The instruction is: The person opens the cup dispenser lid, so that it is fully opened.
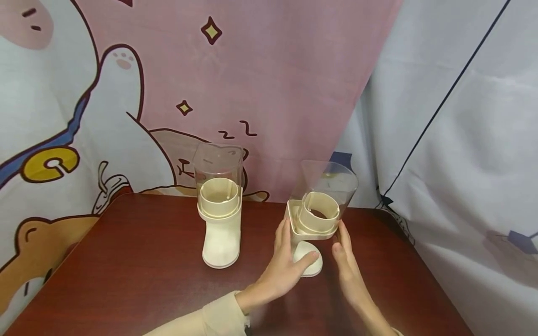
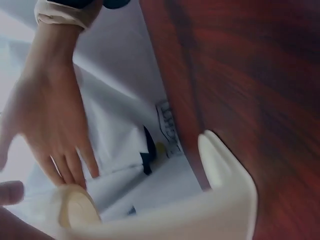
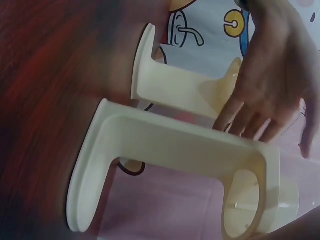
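Observation:
A cream plastic stand [image 1: 316, 232] with a rounded foot, an upright back and a raised ring platform stands on the table, turned at an angle. A clear, open-topped container [image 1: 342, 182] sits on its platform. Against the stand's left side lie the fingers of my left hand [image 1: 280, 274], its thumb apart in front. My right hand [image 1: 350, 275] touches the platform's right side with fingers extended. The left wrist view has the right hand's fingertips at the cream ring [image 2: 80, 207]. In the right wrist view, the stand's C-shaped side profile [image 3: 165, 137] shows.
A matching cream stand [image 1: 222, 238] with its own clear container [image 1: 218, 161] is on the table to the left. The dark red-brown table [image 1: 147, 270] meets a printed cartoon curtain [image 1: 273, 93] behind and a white curtain [image 1: 454, 154] at right.

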{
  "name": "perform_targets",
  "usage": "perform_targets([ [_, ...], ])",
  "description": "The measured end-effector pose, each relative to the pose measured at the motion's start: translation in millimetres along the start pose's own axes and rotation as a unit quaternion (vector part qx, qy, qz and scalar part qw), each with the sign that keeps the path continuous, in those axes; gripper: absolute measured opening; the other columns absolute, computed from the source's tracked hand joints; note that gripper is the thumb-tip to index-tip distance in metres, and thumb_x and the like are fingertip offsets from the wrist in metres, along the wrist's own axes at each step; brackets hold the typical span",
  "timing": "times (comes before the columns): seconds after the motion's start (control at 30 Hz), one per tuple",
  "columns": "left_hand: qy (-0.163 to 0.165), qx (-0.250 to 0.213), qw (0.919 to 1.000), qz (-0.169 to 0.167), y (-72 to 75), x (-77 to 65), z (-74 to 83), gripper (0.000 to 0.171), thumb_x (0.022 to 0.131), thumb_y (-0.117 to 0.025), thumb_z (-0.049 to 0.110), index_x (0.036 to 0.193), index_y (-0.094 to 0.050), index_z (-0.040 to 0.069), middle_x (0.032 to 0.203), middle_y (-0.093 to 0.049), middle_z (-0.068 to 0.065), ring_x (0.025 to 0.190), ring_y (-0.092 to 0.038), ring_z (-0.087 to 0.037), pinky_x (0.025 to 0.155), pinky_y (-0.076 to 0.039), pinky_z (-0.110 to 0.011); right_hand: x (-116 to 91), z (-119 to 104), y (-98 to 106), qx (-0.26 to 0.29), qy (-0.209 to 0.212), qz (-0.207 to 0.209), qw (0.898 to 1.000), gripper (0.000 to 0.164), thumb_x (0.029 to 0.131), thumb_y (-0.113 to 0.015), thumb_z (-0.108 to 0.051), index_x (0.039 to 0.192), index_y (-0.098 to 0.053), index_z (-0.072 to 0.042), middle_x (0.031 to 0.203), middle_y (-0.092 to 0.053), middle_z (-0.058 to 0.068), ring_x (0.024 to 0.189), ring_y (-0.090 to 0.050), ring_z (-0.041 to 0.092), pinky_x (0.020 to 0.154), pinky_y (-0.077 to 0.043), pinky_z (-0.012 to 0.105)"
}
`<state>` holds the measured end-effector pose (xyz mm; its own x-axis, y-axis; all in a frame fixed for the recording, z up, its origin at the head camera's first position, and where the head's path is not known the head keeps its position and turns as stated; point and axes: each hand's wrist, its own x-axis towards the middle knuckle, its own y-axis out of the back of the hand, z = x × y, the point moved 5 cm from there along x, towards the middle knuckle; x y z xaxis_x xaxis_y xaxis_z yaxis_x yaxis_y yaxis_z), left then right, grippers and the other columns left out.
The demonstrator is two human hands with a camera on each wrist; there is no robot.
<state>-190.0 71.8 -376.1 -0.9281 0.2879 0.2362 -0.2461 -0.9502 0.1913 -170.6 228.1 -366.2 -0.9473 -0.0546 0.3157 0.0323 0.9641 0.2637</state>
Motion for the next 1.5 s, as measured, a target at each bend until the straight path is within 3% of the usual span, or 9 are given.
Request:
perform_targets([
  [0.07, -0.007, -0.001, 0.9999, 0.014, 8.5, 4.9, -3.4, 0.102, 0.088, -0.072, 0.039, 0.161, -0.006, 0.010, 0.166, -0.003, -0.005, 0.153, -0.012, -0.031, 0.120, -0.020, -0.058, 2.1, 0.5, 2.3, 0.005, 0.010, 0.005, 1.000, 0.062, 0.107, -0.032, -0.027, 0.161, -0.006, -0.014, 0.167, -0.006, 0.012, 0.153, -0.004, 0.041, 0.122, -0.017, 0.031],
  [0.17, -0.011, 0.017, 0.9998, 0.008, 20.7, 20.2, -12.2, 0.111, 0.081, -0.078, 0.047, 0.161, -0.006, 0.019, 0.166, -0.005, 0.000, 0.153, -0.016, -0.028, 0.120, -0.023, -0.054, 9.9, -0.2, 8.5, 0.023, 0.030, 0.007, 0.999, 0.062, 0.106, -0.036, -0.019, 0.161, -0.006, -0.009, 0.166, -0.008, 0.018, 0.152, -0.006, 0.042, 0.108, -0.025, 0.005],
  [0.3, -0.019, 0.045, 0.9979, -0.042, 27.5, 49.1, -25.4, 0.126, 0.071, -0.083, 0.057, 0.160, 0.003, 0.032, 0.168, -0.001, 0.003, 0.154, -0.012, -0.024, 0.121, -0.022, -0.052, 31.8, -4.1, 17.2, 0.049, 0.063, 0.000, 0.997, 0.070, 0.103, -0.045, -0.013, 0.160, -0.005, -0.008, 0.166, -0.007, 0.020, 0.152, -0.004, 0.041, 0.110, -0.026, 0.005],
  [0.4, -0.029, 0.042, 0.9962, -0.071, 24.9, 65.9, -33.0, 0.132, 0.067, -0.087, 0.054, 0.159, 0.006, 0.035, 0.168, -0.004, -0.001, 0.153, -0.015, -0.023, 0.121, -0.022, -0.053, 52.0, -7.1, 20.6, 0.069, 0.090, 0.000, 0.994, 0.075, 0.101, -0.055, -0.016, 0.160, -0.009, -0.009, 0.165, -0.014, 0.017, 0.153, -0.010, 0.035, 0.113, -0.026, 0.009],
  [0.6, -0.035, 0.009, 0.9949, -0.095, 15.5, 72.8, -38.3, 0.134, 0.066, -0.092, 0.036, 0.160, 0.003, 0.028, 0.159, -0.029, -0.005, 0.139, -0.040, -0.020, 0.116, -0.032, -0.044, 69.6, -7.5, 17.7, 0.112, 0.109, 0.020, 0.987, 0.084, 0.094, -0.069, -0.023, 0.158, -0.016, -0.013, 0.160, -0.028, 0.010, 0.141, -0.035, 0.021, 0.107, -0.040, 0.016],
  [0.73, -0.053, 0.001, 0.9938, -0.098, 14.3, 64.9, -37.5, 0.132, 0.065, -0.093, 0.025, 0.160, 0.000, 0.022, 0.154, -0.035, -0.002, 0.133, -0.044, -0.017, 0.115, -0.034, -0.039, 62.1, -8.5, 11.9, 0.109, 0.120, 0.044, 0.986, 0.083, 0.092, -0.071, -0.017, 0.156, -0.020, -0.012, 0.158, -0.030, 0.010, 0.133, -0.044, 0.017, 0.101, -0.046, 0.016],
  [0.9, -0.073, 0.000, 0.9915, -0.107, 15.0, 46.2, -37.3, 0.128, 0.066, -0.089, 0.019, 0.158, 0.000, 0.025, 0.151, -0.034, 0.001, 0.131, -0.043, -0.015, 0.113, -0.034, -0.035, 43.5, -12.3, 1.1, 0.106, 0.138, 0.064, 0.983, 0.082, 0.092, -0.071, -0.020, 0.156, -0.021, -0.010, 0.156, -0.035, 0.008, 0.131, -0.048, 0.015, 0.102, -0.046, 0.016],
  [1.2, -0.066, -0.022, 0.9892, -0.129, 36.5, 0.8, -37.2, 0.126, 0.067, -0.087, 0.018, 0.156, 0.001, 0.034, 0.149, -0.035, -0.004, 0.125, -0.048, -0.018, 0.107, -0.040, -0.031, 7.1, -23.6, -33.0, 0.114, 0.163, 0.061, 0.978, 0.087, 0.089, -0.075, -0.028, 0.156, -0.022, -0.013, 0.155, -0.034, 0.012, 0.137, -0.044, 0.014, 0.111, -0.038, 0.018],
  [1.5, -0.080, -0.045, 0.9866, -0.135, 59.9, -40.7, -36.0, 0.128, 0.067, -0.084, 0.011, 0.157, 0.005, 0.031, 0.153, -0.034, -0.005, 0.131, -0.047, -0.023, 0.109, -0.040, -0.032, -21.9, -42.4, -67.7, 0.122, 0.251, 0.055, 0.959, 0.096, 0.091, -0.070, -0.035, 0.154, -0.012, 0.006, 0.156, -0.029, 0.022, 0.142, -0.037, 0.015, 0.114, -0.030, 0.017],
])
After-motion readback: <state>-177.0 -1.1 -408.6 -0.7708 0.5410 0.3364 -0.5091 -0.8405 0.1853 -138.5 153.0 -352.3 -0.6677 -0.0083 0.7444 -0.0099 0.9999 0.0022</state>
